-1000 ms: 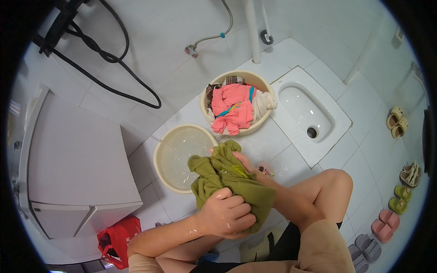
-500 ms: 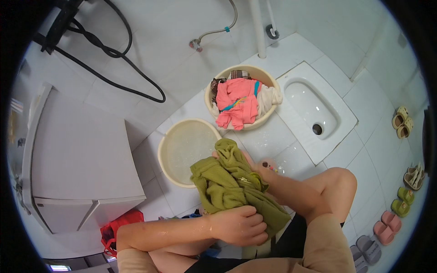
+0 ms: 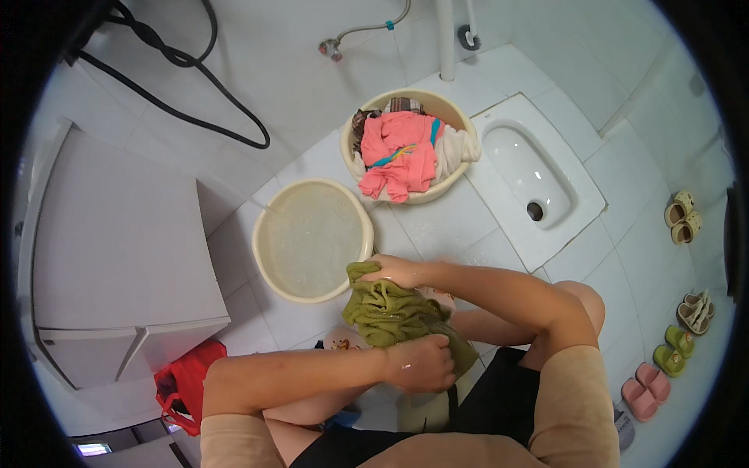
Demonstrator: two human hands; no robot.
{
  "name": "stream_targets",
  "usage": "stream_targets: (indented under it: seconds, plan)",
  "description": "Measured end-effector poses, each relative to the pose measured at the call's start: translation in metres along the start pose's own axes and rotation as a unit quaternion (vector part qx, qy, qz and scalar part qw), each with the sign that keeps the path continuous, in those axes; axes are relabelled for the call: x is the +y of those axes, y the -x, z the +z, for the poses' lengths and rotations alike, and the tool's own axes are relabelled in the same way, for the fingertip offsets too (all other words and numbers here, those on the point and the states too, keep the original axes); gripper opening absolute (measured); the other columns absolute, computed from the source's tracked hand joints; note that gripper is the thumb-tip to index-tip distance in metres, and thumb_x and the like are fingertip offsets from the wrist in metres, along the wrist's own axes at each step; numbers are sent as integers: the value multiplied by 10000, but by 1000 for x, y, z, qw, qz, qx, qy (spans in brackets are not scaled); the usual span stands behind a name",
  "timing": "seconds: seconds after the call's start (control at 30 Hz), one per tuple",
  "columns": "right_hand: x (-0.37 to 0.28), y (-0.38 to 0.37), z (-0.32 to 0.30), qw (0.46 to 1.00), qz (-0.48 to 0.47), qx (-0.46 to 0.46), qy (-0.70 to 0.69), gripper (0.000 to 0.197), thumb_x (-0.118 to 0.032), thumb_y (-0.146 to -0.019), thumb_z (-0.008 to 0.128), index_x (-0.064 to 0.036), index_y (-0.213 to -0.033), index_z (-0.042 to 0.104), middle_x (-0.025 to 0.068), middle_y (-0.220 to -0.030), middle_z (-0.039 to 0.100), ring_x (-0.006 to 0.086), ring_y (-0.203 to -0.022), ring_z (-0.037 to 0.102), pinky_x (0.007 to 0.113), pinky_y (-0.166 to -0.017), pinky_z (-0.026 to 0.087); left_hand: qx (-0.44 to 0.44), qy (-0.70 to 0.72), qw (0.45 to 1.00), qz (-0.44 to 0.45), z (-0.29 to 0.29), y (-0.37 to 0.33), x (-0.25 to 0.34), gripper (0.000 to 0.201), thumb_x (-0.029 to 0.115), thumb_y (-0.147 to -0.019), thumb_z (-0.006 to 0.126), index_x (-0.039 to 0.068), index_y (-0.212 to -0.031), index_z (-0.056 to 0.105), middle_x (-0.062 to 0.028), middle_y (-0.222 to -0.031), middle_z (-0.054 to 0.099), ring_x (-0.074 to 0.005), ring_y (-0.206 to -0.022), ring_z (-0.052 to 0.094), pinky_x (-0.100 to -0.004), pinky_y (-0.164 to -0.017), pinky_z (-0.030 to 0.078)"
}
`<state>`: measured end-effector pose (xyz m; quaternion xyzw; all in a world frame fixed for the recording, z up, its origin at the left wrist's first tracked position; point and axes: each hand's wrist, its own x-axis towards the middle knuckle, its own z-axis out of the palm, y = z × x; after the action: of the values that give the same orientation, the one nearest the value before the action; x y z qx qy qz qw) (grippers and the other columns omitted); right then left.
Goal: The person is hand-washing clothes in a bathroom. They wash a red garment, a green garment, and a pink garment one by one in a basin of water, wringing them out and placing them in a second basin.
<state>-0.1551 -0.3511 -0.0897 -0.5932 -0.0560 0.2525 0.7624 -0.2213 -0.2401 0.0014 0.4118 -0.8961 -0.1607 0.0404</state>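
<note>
A wet olive-green zip garment is bunched up over my lap, at the near right side of a cream basin of cloudy water. My left hand is closed in a fist on the near part of the cloth. At its far end my right hand grips the cloth beside the basin's rim, with the fingers partly hidden. The zip itself does not show now. Some of the cloth hangs below my left fist between my knees.
Beyond stands a second cream basin heaped with clothes, a coral-pink top uppermost. A squat toilet lies to the right, with slippers along the right wall. At left are a white cabinet and a red bag.
My right hand has come up from behind the garment and now grips its far end. The cloth is gathered into a tighter bundle, while my left fist keeps its hold.
</note>
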Motion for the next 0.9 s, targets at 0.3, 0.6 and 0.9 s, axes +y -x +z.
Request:
stream_targets:
  seconds: [0.3, 0.6, 0.9]
  plan:
    - [-43, -17, 19, 946, 97, -28, 308, 427, -367, -708, 597, 25, -873, 629, 190, -842, 626, 281, -796, 602, 355, -728, 453, -44, -11, 999, -26, 19, -3, -12, 210, 287, -649, 596, 147, -805, 583, 19, -784, 574, -161, -778, 558, -343, -715, 327]
    - [-31, -16, 3, 968, 90, -6, 233, 291, -263, -739, 574, 6, -840, 617, 88, -770, 623, 172, -716, 569, 306, -657, 446, 72, -21, 997, -10, 14, -2, -24, 89, 230, -705, 528, 142, -711, 515, 10, -690, 528, -158, -680, 528, -292, -645, 355]
    - [-42, 16, -38, 955, -205, 175, -122, 218, -115, -817, 582, 1, -1002, 579, 43, -934, 582, 127, -851, 530, 265, -757, 447, 303, -215, 921, -113, -74, 60, 2, 232, 317, -835, 486, 104, -908, 543, -26, -873, 529, -152, -835, 518, -265, -718, 379]
